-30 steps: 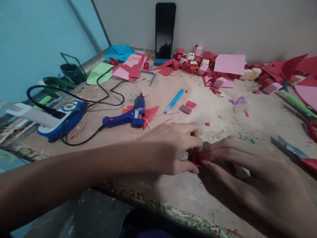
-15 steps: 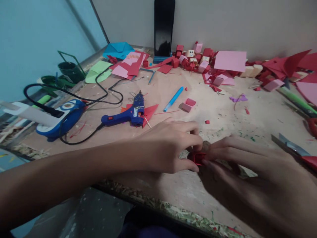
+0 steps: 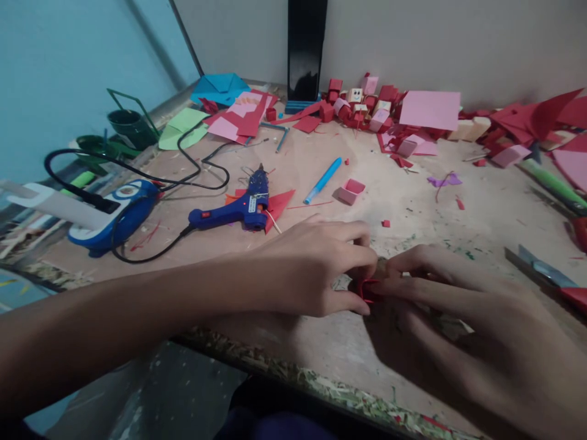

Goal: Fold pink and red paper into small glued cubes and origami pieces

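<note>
A small folded red paper piece [image 3: 367,289] rests on the worn tabletop [image 3: 413,208] near the front edge. My left hand [image 3: 312,269] pinches its left side with thumb and fingers. From the right, my right hand [image 3: 463,311] presses fingertips against the same piece. Most of the paper is hidden between the fingers.
A blue glue gun [image 3: 238,211] with a black cord lies left of centre, over a red paper triangle. Behind it are a blue pen [image 3: 323,179] and a small pink paper box [image 3: 351,190]. A phone [image 3: 306,52] leans on the wall. Red and pink paper cubes [image 3: 367,104] and scraps crowd the back. Scissors [image 3: 545,275] lie at right.
Both hands stay pinched on the red paper piece, with small finger shifts. The view has tilted slightly.
</note>
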Tool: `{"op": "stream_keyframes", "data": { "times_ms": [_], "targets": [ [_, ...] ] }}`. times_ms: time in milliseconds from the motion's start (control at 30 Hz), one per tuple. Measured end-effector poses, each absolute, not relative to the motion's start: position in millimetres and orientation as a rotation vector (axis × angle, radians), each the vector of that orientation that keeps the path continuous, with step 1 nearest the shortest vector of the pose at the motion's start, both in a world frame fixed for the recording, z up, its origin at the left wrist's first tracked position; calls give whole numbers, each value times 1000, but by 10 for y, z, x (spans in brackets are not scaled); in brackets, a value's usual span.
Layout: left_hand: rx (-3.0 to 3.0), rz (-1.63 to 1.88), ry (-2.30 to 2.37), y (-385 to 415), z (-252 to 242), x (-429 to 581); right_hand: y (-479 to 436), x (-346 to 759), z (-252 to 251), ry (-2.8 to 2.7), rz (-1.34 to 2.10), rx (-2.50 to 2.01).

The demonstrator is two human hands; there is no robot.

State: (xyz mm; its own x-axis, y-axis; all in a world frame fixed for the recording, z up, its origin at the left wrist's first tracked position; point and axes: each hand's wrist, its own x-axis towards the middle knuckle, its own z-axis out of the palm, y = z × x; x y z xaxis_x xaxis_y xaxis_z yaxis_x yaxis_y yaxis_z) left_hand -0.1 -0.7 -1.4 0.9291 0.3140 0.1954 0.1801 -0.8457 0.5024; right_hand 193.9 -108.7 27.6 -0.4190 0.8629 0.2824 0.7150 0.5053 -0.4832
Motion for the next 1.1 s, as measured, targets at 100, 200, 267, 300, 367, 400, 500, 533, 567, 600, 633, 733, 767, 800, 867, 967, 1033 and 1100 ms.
{"op": "stream_keyframes", "data": {
  "times_ms": [100, 200, 267, 300, 367, 400, 500, 533, 567, 600, 633, 733, 767, 800, 867, 967, 1033, 1100],
  "targets": [
    [2591, 364, 349, -1, -15, -5, -1086, 1945, 271, -2255, 399, -1306],
    [2592, 369, 334, 1, -15, -4, -1107, 1945, 212, -2223, 426, -1314],
    [2589, 365, 327, 0, -15, 1, -1126, 1940, 170, -2196, 439, -1328],
    [2589, 363, 332, -1, -15, 4, -1134, 1937, 154, -2191, 448, -1341],
    [2591, 363, 341, -4, -15, 10, -1143, 1932, 138, -2188, 460, -1374],
    [2592, 363, 344, -5, -14, 12, -1144, 1930, 136, -2191, 468, -1380],
    [2598, 353, 356, -12, -5, 15, -1139, 1925, 142, -2202, 481, -1389],
    [2602, 350, 362, -14, -2, 15, -1136, 1925, 143, -2213, 478, -1388],
    [2607, 345, 368, -17, 2, 15, -1133, 1926, 141, -2226, 470, -1388],
    [2610, 344, 370, -20, 5, 16, -1130, 1930, 136, -2238, 455, -1392],
    [2611, 344, 368, -23, 7, 16, -1127, 1935, 129, -2253, 442, -1390],
    [2621, 348, 369, -26, 6, 19, -1113, 1960, 93, -2268, 390, -1350],
    [2630, 350, 373, -23, 3, 19, -1106, 1968, 81, -2270, 374, -1328],
    [2640, 348, 375, -18, -2, 19, -1098, 1975, 70, -2272, 359, -1304],
    [2655, 342, 368, -2, -16, 18, -1082, 1987, 58, -2287, 344, -1269],
    [2653, 343, 337, 21, -43, 17, -1070, 2004, 69, -2315, 346, -1253],
    [2655, 356, 329, 21, -55, 17, -1067, 2023, 91, -2333, 358, -1255],
    [2662, 359, 328, 8, -58, 17, -1062, 2048, 113, -2353, 388, -1262]
  ]
}}
